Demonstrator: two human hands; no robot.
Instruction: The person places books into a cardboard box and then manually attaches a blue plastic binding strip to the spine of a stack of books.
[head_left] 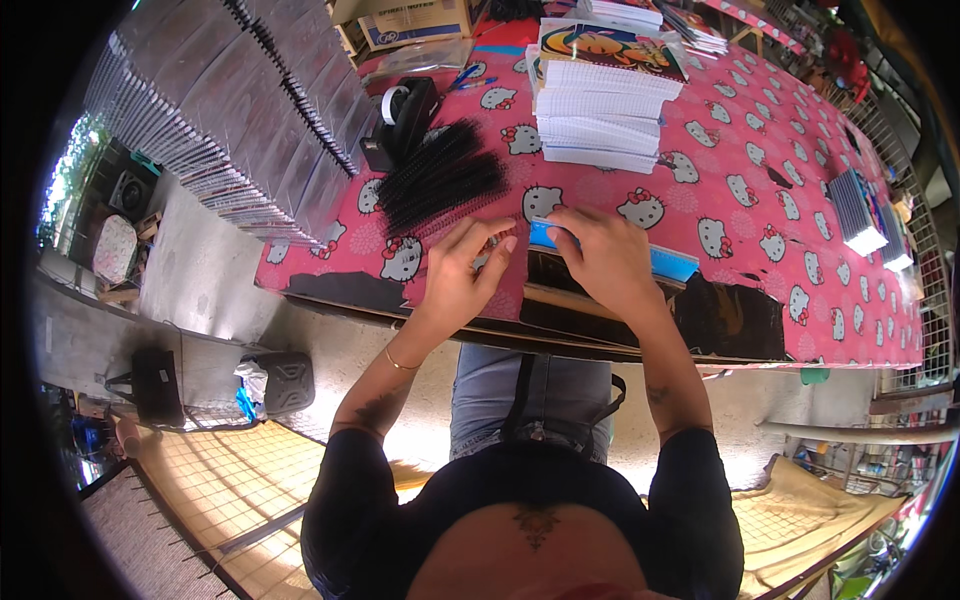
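My left hand is over the table's near edge with its fingers curled and the thumb close to the fingertips. Whatever lies between them, if anything, is too small to make out. Beside it, my right hand has its thumb and fingers on the left end of a blue ruler-like strip, which runs rightward beneath the palm along the table's near side. Just beyond my left hand lies a pile of black plastic binding coils. A stack of white-paged booklets with a colourful top cover stands farther off.
Tall stacks of spiral-bound notebooks rise at the left. A black tape dispenser sits behind the coils, near pens and a cardboard box. Smaller booklet stacks stand at the right. The pink patterned tablecover is torn along its front.
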